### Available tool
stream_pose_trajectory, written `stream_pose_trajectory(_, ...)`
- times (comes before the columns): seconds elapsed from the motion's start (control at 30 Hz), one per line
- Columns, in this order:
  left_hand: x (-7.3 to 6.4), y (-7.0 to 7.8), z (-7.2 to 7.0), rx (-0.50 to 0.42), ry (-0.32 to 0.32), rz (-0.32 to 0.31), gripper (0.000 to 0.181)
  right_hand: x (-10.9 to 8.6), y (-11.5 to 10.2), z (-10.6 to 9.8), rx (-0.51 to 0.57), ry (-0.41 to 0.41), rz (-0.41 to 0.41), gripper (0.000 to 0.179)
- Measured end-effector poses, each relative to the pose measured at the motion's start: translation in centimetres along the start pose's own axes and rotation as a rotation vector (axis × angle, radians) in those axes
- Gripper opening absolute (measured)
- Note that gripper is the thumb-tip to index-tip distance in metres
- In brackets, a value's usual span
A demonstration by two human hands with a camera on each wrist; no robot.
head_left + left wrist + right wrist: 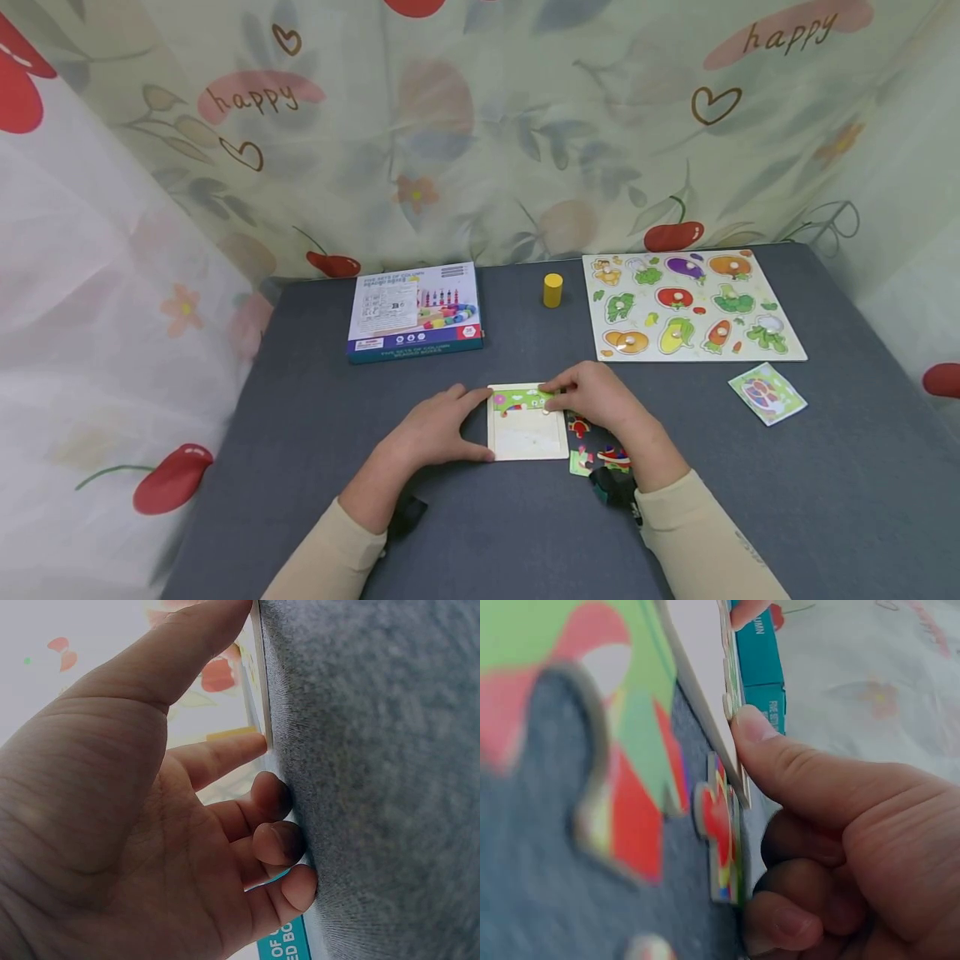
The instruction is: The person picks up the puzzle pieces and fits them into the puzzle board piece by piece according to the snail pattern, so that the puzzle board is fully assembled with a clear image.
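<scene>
A square wooden puzzle tray (527, 437) lies on the table with a green printed strip of jigsaw pieces (517, 401) along its top. At the tray's left edge is my left hand (435, 429), index finger and thumb extended and touching near its two left corners. In the left wrist view its other fingers bend loosely against the cloth. My right hand (600, 400) pinches a jigsaw piece at the tray's upper right with thumb (761, 739) and index finger, the others curled. Loose jigsaw pieces (580, 462) lie right of the tray, partly under that hand.
A boxed bead set (415, 312) lies at the back left. Near it stands a yellow cylinder (552, 290). At the back right is a vegetable peg board (693, 308), with a small printed card (768, 394) in front. A patterned curtain (480, 167) hangs behind the table.
</scene>
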State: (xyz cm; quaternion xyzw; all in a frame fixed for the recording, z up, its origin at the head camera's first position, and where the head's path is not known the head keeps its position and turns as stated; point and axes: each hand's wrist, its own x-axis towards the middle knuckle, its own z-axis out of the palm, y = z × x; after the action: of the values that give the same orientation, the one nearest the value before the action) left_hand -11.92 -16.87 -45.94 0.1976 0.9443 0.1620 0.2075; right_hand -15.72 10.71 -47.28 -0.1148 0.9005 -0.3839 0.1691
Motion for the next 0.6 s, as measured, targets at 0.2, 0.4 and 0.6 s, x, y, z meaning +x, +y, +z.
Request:
stream_pose_trajectory(0.2,0.01,0.02,0.0,0.0,-0.005,0.003,0.096,0.14,0.21,0.32,0.018,0.02,0.004,0.024)
stream_pose_trajectory(0.4,0.04,-0.03,-0.02,-0.001,-0.002,0.004,0.097,0.18,0.11,0.49,-0.026,0.05,-0.004,0.021)
stream_pose_trajectory(0.6,0.06,-0.12,0.05,-0.004,0.0,0.004,0.097,0.04,-0.06,0.39,-0.086,0.055,-0.04,0.019)
